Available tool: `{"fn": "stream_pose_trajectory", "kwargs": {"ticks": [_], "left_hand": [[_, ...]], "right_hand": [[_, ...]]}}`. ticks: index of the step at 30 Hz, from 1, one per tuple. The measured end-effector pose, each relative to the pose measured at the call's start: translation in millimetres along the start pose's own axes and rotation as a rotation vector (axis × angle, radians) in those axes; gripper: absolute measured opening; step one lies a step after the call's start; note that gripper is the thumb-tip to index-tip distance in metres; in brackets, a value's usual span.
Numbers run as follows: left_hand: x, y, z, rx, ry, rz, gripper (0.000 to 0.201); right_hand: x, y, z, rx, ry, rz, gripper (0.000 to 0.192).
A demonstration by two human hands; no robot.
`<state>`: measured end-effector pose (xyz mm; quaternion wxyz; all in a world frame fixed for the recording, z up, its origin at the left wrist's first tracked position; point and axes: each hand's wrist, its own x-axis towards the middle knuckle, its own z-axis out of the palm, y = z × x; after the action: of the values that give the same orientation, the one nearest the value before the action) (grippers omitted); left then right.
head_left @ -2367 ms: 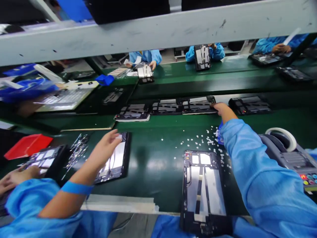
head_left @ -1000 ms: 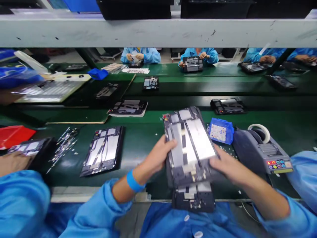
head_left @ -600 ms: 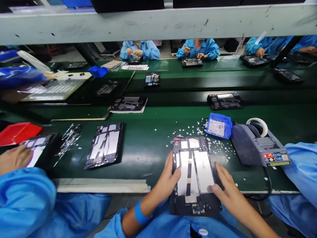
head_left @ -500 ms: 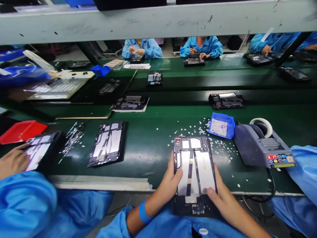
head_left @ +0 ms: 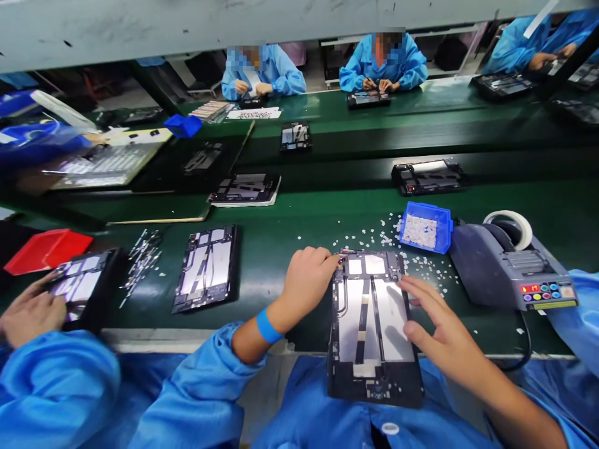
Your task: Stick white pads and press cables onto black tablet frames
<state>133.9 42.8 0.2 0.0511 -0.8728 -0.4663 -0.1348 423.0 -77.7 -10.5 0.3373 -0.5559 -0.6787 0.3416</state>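
Left hand curled on tablet frame top corner, right hand spread open over its right edge

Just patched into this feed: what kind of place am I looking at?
Most likely an electronics assembly line: opened tablet chassis lie along green benches, workers in blue smocks sit opposite, and a tape dispenser stands by.

The worktop is dark green. On it the tablet frame is black with silver-white panels, and white flecks lie scattered just beyond it. Right of the flecks stands a bright blue bin of white bits, then a grey tape dispenser with multicoloured buttons. The left hand wears a blue wristband. Sleeves are light blue.
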Motion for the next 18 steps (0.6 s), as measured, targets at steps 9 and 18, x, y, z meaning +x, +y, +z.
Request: {"fn": "stream_pose_trajectory", "kwargs": {"ticks": [9, 18], "left_hand": [[-2.3, -10.0, 6.1, -0.423, 0.242, 0.115, 0.016], [-22.7, 24.1, 14.0, -0.793, 0.185, -0.360, 0.023]], "right_hand": [[127.3, -47.2, 33.4, 0.184, -0.233, -0.013, 0.026], [130.6, -40.0, 57.2, 0.412, -0.163, 0.105, 0.014]]}}
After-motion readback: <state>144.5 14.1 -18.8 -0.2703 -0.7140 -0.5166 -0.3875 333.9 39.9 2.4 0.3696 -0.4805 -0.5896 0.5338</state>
